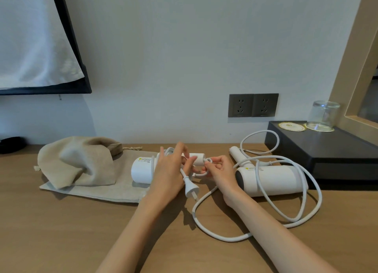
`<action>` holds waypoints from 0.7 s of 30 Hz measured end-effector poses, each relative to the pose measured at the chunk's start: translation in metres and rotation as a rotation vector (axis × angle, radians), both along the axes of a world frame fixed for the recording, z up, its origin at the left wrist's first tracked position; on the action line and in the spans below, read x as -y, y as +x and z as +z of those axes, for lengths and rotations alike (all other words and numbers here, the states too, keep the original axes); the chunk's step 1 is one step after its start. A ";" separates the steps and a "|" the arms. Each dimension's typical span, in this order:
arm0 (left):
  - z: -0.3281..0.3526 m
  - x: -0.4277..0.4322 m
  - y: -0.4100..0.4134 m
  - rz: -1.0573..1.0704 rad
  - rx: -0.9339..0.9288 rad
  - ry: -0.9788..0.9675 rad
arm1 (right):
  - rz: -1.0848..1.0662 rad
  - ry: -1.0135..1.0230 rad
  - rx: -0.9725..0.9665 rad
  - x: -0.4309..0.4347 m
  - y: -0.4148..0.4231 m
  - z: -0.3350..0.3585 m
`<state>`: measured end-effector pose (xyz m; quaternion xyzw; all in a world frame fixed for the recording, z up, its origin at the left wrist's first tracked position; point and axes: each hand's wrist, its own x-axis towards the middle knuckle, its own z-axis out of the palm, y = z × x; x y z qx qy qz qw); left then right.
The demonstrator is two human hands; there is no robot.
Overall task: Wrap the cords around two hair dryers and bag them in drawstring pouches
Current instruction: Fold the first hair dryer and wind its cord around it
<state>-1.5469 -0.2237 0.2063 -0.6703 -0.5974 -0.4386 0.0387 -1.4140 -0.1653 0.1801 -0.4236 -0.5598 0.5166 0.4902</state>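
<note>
A white hair dryer (pixel 142 170) lies on a flat beige drawstring pouch (pixel 114 188), its handle (pixel 197 158) pointing right. My left hand (pixel 168 171) grips the handle with cord turns around it; the plug (pixel 191 189) hangs below that hand. My right hand (pixel 217 169) pinches a loop of the cord (pixel 208 160) at the handle's end. A second white hair dryer (pixel 270 180) lies to the right, its cord (pixel 223 235) sprawled loose over the wooden table (pixel 61 231). A second beige pouch (pixel 77 160) sits crumpled on the left.
A dark tray (pixel 327 150) at the right back holds an upturned glass (pixel 323 115) and coasters. Two wall sockets (pixel 253 105) sit above the table. A black-framed panel with white cloth (pixel 36 37) hangs at upper left. A wooden mirror frame (pixel 360 68) stands at the right.
</note>
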 end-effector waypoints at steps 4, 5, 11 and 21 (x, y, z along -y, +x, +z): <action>0.007 -0.010 0.003 0.051 -0.163 -0.048 | 0.054 -0.060 0.053 -0.005 0.006 0.006; 0.006 -0.013 0.005 0.096 -0.226 -0.059 | 0.084 -0.102 0.064 -0.005 0.008 0.010; -0.001 -0.016 0.008 0.195 -0.240 -0.067 | 0.028 0.301 0.731 0.001 0.015 0.023; 0.001 -0.022 0.007 0.225 -0.106 -0.138 | 0.552 0.186 0.455 0.013 0.034 0.051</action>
